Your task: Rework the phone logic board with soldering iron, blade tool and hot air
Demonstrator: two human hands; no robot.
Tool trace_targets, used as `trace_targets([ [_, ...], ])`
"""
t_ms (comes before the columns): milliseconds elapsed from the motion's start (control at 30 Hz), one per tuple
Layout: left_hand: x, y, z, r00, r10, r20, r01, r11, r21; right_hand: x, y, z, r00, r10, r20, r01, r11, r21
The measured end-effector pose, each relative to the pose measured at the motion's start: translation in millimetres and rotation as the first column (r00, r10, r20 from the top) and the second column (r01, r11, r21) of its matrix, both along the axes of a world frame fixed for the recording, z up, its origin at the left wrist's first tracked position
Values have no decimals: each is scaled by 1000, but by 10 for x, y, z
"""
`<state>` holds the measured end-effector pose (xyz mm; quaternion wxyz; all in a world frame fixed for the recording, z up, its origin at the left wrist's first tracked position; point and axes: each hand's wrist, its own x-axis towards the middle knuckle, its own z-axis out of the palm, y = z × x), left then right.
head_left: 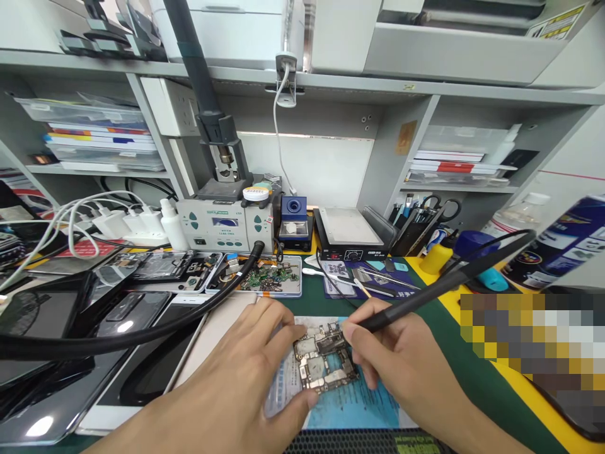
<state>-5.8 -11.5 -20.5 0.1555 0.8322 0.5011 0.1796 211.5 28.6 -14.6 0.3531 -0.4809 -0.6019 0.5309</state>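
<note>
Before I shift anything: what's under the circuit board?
The circuit board lies on a blue-and-white mat, over the green bench mat. The left hand and right hand cover its edges; directly underneath is hidden.

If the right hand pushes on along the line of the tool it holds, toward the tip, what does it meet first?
Most likely the circuit board. The right hand grips a black soldering tool whose tip sits at the board's upper edge, and the left hand steadies the board just beyond. Whether the tip touches is unclear.
</note>
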Motion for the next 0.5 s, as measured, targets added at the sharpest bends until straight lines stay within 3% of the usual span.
trace_targets([
  [500, 1, 0, 5, 1000, -7, 17, 7, 1000, 2, -8, -6, -56, 997, -27, 69, 24, 998, 54],
])
